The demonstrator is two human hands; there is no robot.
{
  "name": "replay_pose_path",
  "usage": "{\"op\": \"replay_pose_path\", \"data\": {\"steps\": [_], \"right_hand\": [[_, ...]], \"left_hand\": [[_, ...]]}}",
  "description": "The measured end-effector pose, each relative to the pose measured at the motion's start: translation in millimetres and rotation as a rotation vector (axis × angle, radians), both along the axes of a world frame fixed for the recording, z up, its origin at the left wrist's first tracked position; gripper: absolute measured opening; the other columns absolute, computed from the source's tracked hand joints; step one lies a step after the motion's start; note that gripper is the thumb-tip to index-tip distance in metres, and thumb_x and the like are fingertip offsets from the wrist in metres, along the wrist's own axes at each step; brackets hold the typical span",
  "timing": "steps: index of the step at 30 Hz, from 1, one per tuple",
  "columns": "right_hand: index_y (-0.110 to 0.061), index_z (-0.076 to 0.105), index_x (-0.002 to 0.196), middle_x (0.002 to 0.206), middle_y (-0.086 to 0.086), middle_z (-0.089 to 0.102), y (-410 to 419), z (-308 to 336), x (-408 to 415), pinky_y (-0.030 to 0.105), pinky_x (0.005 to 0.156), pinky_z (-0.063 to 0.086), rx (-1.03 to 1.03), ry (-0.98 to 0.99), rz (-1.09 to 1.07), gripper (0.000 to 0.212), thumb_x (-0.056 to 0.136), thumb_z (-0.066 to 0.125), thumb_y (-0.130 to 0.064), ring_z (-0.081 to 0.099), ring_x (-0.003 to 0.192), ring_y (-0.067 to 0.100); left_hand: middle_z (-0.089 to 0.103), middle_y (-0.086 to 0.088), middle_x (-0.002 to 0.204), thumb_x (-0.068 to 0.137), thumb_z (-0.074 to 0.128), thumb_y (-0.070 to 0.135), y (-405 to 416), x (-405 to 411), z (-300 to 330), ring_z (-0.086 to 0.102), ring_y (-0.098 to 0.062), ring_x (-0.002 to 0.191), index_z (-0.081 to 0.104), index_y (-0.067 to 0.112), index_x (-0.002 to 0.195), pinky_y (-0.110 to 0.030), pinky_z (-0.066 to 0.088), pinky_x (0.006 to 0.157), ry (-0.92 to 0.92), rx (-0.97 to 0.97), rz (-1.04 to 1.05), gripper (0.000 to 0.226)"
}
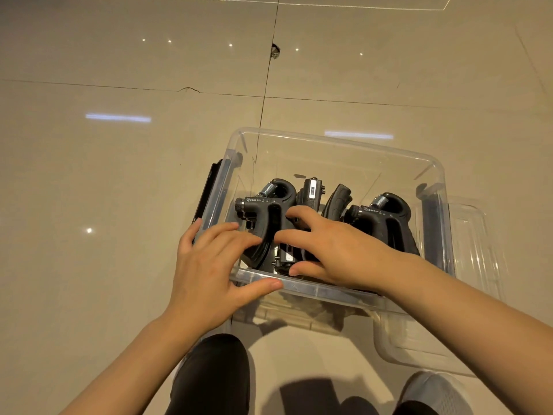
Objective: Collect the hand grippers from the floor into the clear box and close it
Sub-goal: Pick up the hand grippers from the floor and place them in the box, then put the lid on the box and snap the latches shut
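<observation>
A clear box (335,145) stands open on the tiled floor, with several black hand grippers inside. One hand gripper (263,211) lies at the box's left, another hand gripper (386,217) at its right. My left hand (212,265) rests on the box's near left corner, thumb on the rim, fingers touching the left gripper's handle. My right hand (332,253) reaches into the box, fingers spread over the grippers in the middle. Whether it grips one is hidden. The clear lid (466,295) lies on the floor to the right, partly under the box.
Black latch handles sit on the box's left side (208,193) and right side (432,223). My knee in dark trousers (215,375) and a grey shoe (434,393) are close in front of the box. Glossy beige floor tiles (119,175) surround it.
</observation>
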State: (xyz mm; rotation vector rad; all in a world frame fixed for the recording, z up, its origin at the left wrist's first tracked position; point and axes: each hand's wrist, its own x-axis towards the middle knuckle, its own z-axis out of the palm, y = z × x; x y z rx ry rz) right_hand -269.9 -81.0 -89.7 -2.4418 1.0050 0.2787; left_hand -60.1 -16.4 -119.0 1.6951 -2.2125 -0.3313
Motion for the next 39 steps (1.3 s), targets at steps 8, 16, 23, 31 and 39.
{"op": "replay_pose_path", "data": {"steps": [8,16,23,31,39], "right_hand": [[-0.034,0.041,0.140,0.147,0.009,0.040,19.2,12.7,-50.3,0.043,0.098,0.043,-0.231,-0.014,-0.263,0.058,0.089,0.032,-0.060,0.050,0.123,0.031],[-0.028,0.063,0.117,0.104,0.001,0.071,38.0,-11.7,-99.0,0.046,0.111,0.018,-0.328,0.191,-0.403,0.061,0.083,0.033,-0.069,0.062,0.106,0.032],[-0.030,0.061,0.121,0.126,0.003,0.061,40.7,-16.1,-102.3,0.044,0.114,0.012,-0.317,0.057,-0.431,0.058,0.085,0.034,-0.067,0.052,0.121,0.029],[-0.027,0.033,0.145,0.153,0.002,0.025,77.3,-46.2,-216.4,0.038,0.113,0.021,-0.188,-0.189,-1.178,0.054,0.095,0.037,-0.049,0.022,0.140,0.019],[-0.022,0.010,0.151,0.153,0.010,0.028,130.9,-106.5,-278.4,0.038,0.108,0.029,0.363,-0.075,-1.518,0.070,0.095,0.049,-0.039,0.034,0.137,0.029]], "left_hand": [[0.058,-0.003,0.127,0.084,0.033,0.075,-2.3,-8.3,4.2,0.041,-0.024,0.130,0.063,0.021,0.120,-0.064,0.017,0.108,-0.146,-0.108,-0.116,0.071],[0.055,0.002,0.134,0.090,0.020,0.071,-14.0,-40.6,2.5,0.045,-0.020,0.130,0.065,0.026,0.119,-0.049,0.035,0.106,-0.332,0.102,-0.403,0.070],[0.045,0.003,0.143,0.088,0.021,0.074,-14.0,-43.8,8.1,0.033,-0.017,0.137,0.053,0.032,0.131,-0.044,0.027,0.110,-0.325,0.141,-0.387,0.068],[0.024,-0.004,0.154,0.085,0.026,0.076,-17.2,-139.4,14.1,0.023,-0.025,0.142,0.029,0.028,0.147,-0.053,0.018,0.108,-0.343,-0.033,-0.737,0.078],[0.026,-0.009,0.153,0.089,0.028,0.070,-18.3,-152.2,5.5,0.027,-0.029,0.140,0.030,0.023,0.147,-0.053,0.024,0.106,-0.419,-0.057,-0.720,0.074]]}}
